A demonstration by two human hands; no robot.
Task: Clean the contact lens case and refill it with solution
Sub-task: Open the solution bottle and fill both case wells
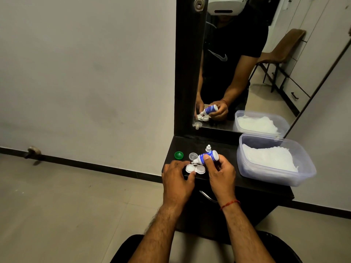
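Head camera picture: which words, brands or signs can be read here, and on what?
On the bottle: a blue label, print too blurred to read.
On the reflected shirt: a pale swoosh logo, no words.
On the case: no print seen.
Nothing else bears readable text.

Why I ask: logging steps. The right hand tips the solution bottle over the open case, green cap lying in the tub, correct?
Not quite: the head view shows the green cap on the black counter, outside the tub. The rest holds.
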